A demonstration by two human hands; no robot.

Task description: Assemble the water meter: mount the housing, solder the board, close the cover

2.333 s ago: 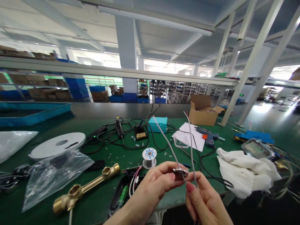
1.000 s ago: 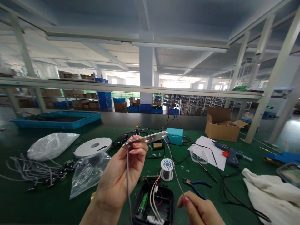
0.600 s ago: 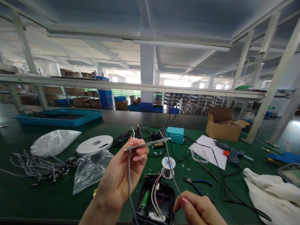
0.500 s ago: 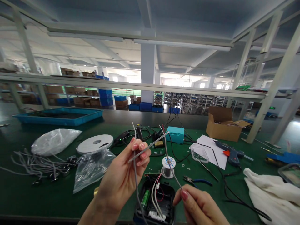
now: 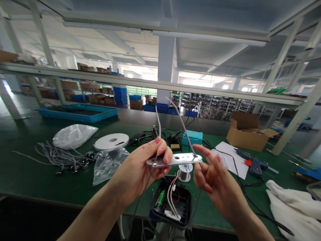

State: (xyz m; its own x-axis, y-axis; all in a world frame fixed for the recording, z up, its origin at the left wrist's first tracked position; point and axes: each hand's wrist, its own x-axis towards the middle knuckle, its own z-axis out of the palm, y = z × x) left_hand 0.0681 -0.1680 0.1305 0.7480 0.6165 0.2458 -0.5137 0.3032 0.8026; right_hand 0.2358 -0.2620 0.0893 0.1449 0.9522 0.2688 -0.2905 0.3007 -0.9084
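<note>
My left hand [image 5: 142, 160] is closed on the left end of a flat metal bracket [image 5: 184, 159] with holes in it. A grey cable [image 5: 159, 125] rises through that end beside my thumb, and a second grey cable [image 5: 184, 125] passes through the far right end. My right hand [image 5: 215, 177] is by the right end, its index finger stretched towards the second cable and the other fingers loosely bent; whether it touches the cable is unclear. Below lies an open black housing [image 5: 188, 209] with a green battery cell [image 5: 161, 198] and white wires. Behind it stands a solder spool [image 5: 184, 175].
To the left are a white reel [image 5: 100, 142], plastic bags [image 5: 75, 135] and a bundle of grey cables [image 5: 55, 155]. A glue gun [image 5: 255, 164], white cloth [image 5: 288, 201] and cardboard box [image 5: 244, 134] are on the right. A teal box [image 5: 195, 136] sits behind.
The bracket, earlier seen almost edge-on, now shows its flat face. Both cables stand higher. My right hand has risen to the bracket's right end and its pinch on the cable has loosened.
</note>
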